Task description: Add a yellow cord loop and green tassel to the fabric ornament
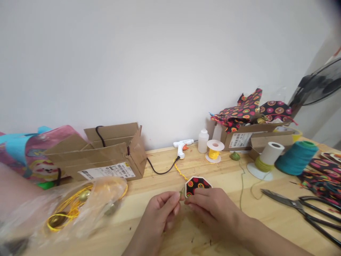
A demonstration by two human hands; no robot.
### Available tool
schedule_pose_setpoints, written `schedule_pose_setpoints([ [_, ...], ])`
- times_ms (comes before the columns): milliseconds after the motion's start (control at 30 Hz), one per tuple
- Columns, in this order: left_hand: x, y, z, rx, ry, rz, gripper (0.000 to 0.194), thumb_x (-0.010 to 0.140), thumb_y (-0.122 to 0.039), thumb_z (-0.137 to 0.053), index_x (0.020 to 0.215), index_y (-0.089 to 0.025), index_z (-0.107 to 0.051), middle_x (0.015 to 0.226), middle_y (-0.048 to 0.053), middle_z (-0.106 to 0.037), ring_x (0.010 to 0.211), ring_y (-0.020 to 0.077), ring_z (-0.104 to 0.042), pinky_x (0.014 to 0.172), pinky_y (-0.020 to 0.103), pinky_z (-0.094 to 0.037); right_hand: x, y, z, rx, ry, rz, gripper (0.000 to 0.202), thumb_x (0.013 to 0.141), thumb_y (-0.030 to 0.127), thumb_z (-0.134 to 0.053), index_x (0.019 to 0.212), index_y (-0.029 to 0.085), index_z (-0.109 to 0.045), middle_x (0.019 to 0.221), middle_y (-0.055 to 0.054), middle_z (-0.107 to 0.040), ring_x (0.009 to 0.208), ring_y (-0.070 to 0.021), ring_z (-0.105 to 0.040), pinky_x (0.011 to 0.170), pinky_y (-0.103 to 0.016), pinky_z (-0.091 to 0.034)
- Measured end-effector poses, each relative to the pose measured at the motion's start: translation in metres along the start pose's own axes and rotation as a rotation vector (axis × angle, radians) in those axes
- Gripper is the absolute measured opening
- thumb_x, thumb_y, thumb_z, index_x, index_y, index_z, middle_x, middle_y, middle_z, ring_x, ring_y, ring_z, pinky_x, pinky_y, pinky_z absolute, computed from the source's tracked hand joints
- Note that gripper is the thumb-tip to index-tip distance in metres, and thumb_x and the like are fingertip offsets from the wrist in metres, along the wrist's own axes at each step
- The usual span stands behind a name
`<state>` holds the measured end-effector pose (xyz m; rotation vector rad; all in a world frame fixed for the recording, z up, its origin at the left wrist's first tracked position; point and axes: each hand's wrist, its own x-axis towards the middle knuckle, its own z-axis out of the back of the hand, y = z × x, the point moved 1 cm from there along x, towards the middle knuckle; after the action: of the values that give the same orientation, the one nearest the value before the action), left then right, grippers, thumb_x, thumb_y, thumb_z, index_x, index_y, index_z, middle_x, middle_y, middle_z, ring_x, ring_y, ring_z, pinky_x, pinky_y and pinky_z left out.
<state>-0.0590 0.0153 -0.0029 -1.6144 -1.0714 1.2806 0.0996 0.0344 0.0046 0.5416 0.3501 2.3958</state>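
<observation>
My left hand [164, 209] is closed in a pinch, thumb and forefinger on a small bit of green thread [182, 193]. Right beside it, my right hand [213, 208] lies with fingers bent and pressed together over the lower edge of an octagonal fabric-covered piece [198, 184]. That piece is black with bright round flower patterns and a pale rim; its lower part is hidden by the hand. A twisted yellow cord [181, 173] runs from its top towards the glue gun. The right thumb is hidden.
Behind stand a white glue gun [182, 146], a bottle [203, 141] and a yellow cord spool [214, 153]. Scissors [295, 204], a green thread spool [263, 165] and a teal thread cone [295, 158] are right. Left are a cardboard box [106, 160] and a plastic bag [101, 192] with bells.
</observation>
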Motion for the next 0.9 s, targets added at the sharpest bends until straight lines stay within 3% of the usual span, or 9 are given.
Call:
schedule_pose_setpoints([
  [133,0.002,0.003,-0.001,0.297,-0.103,-0.119,0.033,0.073,-0.039,-0.051,0.05,-0.016,-0.045,0.043,-0.009,-0.032,0.037,0.0043,-0.022,0.036,0.019,-0.014,-0.001,0.005,-0.001,-0.236,0.092,0.018,0.012,0.075,0.012,-0.042,0.075,0.018,-0.053,0.069,-0.001,-0.057,0.053,-0.0119,-0.044,0.045,-0.023,-0.023],
  [267,0.001,0.002,-0.002,0.414,-0.143,-0.18,0.032,0.074,-0.039,-0.05,0.053,-0.016,-0.047,0.046,-0.008,-0.034,0.04,0.005,-0.025,0.038,0.019,-0.016,-0.001,0.007,-0.001,-0.21,0.083,-0.003,0.009,0.075,0.015,-0.043,0.073,0.018,-0.052,0.068,-0.001,-0.057,0.054,-0.0116,-0.044,0.046,-0.023,-0.022],
  [433,0.001,0.001,0.001,0.247,-0.068,-0.091,0.03,0.072,-0.042,-0.05,0.056,-0.016,-0.049,0.045,-0.008,-0.035,0.037,0.0042,-0.021,0.036,0.019,-0.013,0.001,-0.004,0.002,0.313,-0.059,-0.238,0.03,0.085,0.023,-0.034,0.063,0.016,-0.053,0.056,0.002,-0.048,0.052,-0.0087,-0.04,0.049,-0.019,-0.029],
  [600,-0.002,0.001,-0.004,0.249,0.122,-0.044,0.031,0.073,-0.039,-0.05,0.053,-0.016,-0.047,0.042,-0.008,-0.034,0.035,0.0044,-0.019,0.035,0.021,-0.01,0.005,-0.012,-0.001,0.959,-0.134,-0.4,0.03,0.076,0.039,-0.05,0.072,0.012,-0.062,0.056,0.002,-0.049,0.053,-0.0089,-0.042,0.05,-0.02,-0.033],
  [767,-0.011,-0.006,-0.013,0.416,0.231,-0.139,0.036,0.077,-0.033,-0.045,0.045,-0.017,-0.041,0.042,-0.007,-0.035,0.04,0.0062,-0.024,0.04,0.022,-0.015,0.006,-0.009,-0.006,1.131,-0.141,-0.411,0.025,0.069,0.036,-0.06,0.069,0.011,-0.064,0.053,0.002,-0.049,0.049,-0.0074,-0.042,0.048,-0.021,-0.034],
  [900,-0.013,-0.01,-0.016,0.481,0.226,-0.207,0.034,0.079,-0.029,-0.042,0.047,-0.017,-0.046,0.044,-0.005,-0.037,0.045,0.0083,-0.029,0.044,0.022,-0.02,0.006,-0.006,-0.01,1.088,-0.149,-0.42,0.021,0.068,0.033,-0.06,0.068,0.012,-0.062,0.052,0.002,-0.051,0.046,-0.0073,-0.042,0.044,-0.02,-0.032],
])
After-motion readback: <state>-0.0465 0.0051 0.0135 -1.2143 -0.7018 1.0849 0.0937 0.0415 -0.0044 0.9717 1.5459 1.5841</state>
